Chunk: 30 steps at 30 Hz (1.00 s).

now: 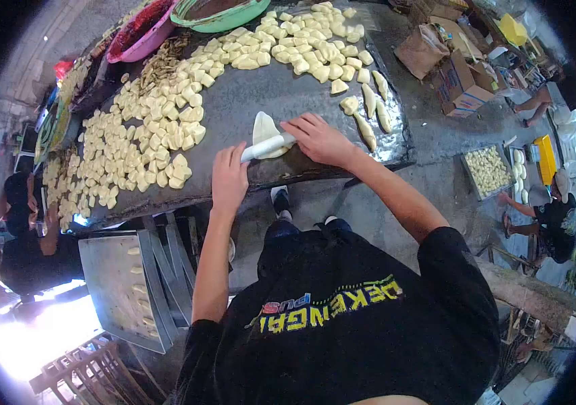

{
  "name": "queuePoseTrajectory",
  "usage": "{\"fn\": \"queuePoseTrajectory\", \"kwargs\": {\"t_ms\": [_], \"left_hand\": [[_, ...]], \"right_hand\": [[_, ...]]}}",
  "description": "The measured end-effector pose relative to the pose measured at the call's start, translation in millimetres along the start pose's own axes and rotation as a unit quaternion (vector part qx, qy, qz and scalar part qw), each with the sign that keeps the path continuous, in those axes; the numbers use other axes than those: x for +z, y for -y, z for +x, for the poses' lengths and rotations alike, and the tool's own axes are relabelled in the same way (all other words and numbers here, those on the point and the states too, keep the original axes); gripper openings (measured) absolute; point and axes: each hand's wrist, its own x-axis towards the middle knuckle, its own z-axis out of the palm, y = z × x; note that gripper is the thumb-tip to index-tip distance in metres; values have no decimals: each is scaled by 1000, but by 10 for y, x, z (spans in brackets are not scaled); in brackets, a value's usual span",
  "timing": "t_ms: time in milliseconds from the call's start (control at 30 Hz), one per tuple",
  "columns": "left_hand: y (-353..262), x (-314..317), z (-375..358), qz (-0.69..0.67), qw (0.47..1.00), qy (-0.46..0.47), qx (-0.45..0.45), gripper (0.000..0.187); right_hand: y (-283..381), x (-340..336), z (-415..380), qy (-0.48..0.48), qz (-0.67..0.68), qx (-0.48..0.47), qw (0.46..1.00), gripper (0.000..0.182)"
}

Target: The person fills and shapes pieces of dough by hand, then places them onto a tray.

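A white rolling pin (268, 146) lies across a flattened piece of dough (264, 126) near the front edge of the dark worktable (234, 101). My left hand (230, 174) is closed over the pin's left end. At its right end, my right hand (316, 140) grips with the fingers curled over it. The dough shows as a pale tongue beyond the pin, with a smaller part on the near side. Many cut dough pieces (160, 125) spread over the left and far side of the table. Several long, tapered dough pieces (370, 101) lie right of my right hand.
A pink basin (141, 32) and a green basin (220, 17) stand at the far edge. Below left is a metal tray (112, 283) with shaped dough. Cardboard boxes (463, 84) and a tray of dough pieces (488, 172) are at right. People are on both sides.
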Motion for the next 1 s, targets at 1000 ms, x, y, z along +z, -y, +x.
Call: {"fn": "queuePoseTrajectory", "kwargs": {"t_ms": [1000], "left_hand": [[-108, 396, 183, -110, 977, -45, -176, 19]], "right_hand": [[204, 333, 198, -40, 106, 258, 959, 18]]}}
